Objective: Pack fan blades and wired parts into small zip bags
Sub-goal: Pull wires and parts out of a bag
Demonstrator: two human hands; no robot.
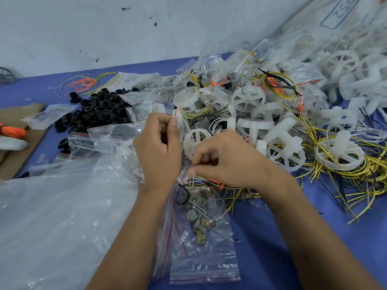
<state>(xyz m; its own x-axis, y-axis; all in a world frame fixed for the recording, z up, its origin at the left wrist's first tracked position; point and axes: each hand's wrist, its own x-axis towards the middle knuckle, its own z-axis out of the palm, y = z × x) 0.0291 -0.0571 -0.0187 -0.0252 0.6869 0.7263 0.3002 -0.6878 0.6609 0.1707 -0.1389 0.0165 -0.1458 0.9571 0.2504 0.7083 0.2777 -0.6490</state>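
My left hand (158, 147) pinches the top edge of a small clear zip bag (184, 130) held upright at the table's middle. A white fan blade (194, 141) with thin wires shows through the bag. My right hand (222, 162) pinches the bag's lower edge, fingers curled over yellow and black wires (207, 183). Behind and to the right lies a heap of loose white fan blades (339, 153) and packed bags (247, 95).
Yellow wires (356, 183) sprawl over the blue table (293, 237) at right. A zip bag of small metal parts (201, 222) lies under my wrists. A large clear plastic sheet (62, 216) covers the left. Black rings (98, 109) are piled at back left, beside cardboard (18, 147).
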